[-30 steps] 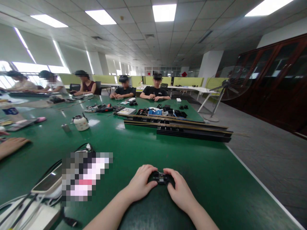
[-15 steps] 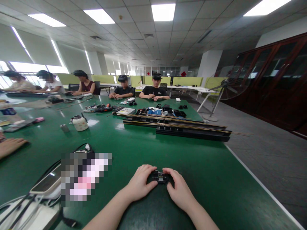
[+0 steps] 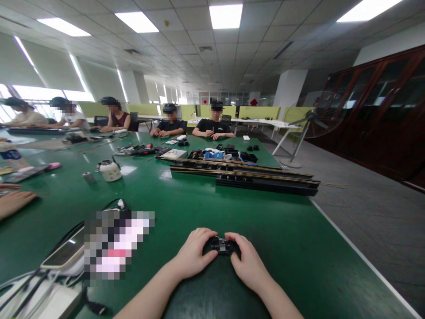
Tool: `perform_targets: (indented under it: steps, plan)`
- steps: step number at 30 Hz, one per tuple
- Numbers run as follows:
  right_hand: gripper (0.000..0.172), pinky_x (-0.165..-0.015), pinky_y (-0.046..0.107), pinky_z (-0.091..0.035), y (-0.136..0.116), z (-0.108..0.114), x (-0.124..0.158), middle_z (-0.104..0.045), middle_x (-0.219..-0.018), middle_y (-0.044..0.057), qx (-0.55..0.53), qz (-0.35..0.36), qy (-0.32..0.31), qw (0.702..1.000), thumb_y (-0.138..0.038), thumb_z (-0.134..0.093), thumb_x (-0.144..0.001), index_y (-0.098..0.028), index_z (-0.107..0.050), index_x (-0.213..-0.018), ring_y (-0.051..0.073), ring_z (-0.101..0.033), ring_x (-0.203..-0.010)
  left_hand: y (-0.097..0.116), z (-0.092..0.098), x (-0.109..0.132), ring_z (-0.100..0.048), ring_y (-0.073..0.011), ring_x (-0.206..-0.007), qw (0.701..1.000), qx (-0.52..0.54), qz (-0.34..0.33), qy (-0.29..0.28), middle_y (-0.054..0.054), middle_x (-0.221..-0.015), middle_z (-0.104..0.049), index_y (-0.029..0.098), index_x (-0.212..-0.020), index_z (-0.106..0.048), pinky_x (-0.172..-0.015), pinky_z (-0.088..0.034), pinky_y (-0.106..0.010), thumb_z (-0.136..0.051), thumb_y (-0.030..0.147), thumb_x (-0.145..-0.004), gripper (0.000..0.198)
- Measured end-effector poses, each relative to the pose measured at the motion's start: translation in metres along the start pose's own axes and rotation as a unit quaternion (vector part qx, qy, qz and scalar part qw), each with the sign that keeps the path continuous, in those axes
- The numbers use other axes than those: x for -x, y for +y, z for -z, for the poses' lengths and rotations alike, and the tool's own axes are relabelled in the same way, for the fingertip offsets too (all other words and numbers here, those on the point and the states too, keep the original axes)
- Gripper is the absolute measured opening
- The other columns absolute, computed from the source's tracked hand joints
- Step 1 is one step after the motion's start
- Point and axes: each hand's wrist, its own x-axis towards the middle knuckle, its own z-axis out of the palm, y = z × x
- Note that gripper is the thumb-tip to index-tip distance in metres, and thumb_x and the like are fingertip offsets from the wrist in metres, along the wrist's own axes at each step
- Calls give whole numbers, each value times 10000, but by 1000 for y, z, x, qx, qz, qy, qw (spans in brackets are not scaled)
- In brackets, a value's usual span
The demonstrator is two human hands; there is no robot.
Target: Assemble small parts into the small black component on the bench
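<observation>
Low over the near part of the green table [image 3: 186, 208], a small black part with a silvery metal piece in its middle [image 3: 222, 247] lies between my hands. My left hand [image 3: 196, 250] grips its left end, fingers behind and thumb in front. On the other end, my right hand [image 3: 246, 257] is closed in the same way, with fingers curled over the far side and thumb near the front. The palms hide both ends of the part. Its exact kind is too small to make out.
Ahead lie long black channels [image 3: 265, 184] with thin brass-coloured rods [image 3: 252, 172]. To the left are a phone [image 3: 64, 250], tangled cables, a white jug [image 3: 110, 170] and a metal cylinder [image 3: 88, 177]. Another person's hand [image 3: 16, 204] rests at the left edge. Several people sit beyond.
My hands and the black part have barely moved. At the left edge, more of the other person's hands shows. The view has shifted very slightly.
</observation>
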Motion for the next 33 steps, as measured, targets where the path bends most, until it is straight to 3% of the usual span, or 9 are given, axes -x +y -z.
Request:
perform_targets:
  steps: [33]
  plan:
    - [443,-966,350,-392,0,1,1,-624,-1082,54,11,2,-4,1000,-64,-423,-674,-207,-570,-1067,189,-548,-1056,-2,-2,0,-497,-249,-1046,1000,4,-4,6,-72,-1103,-572,211,-1147,-513,-931,-382,-395,-630,225,-751,414]
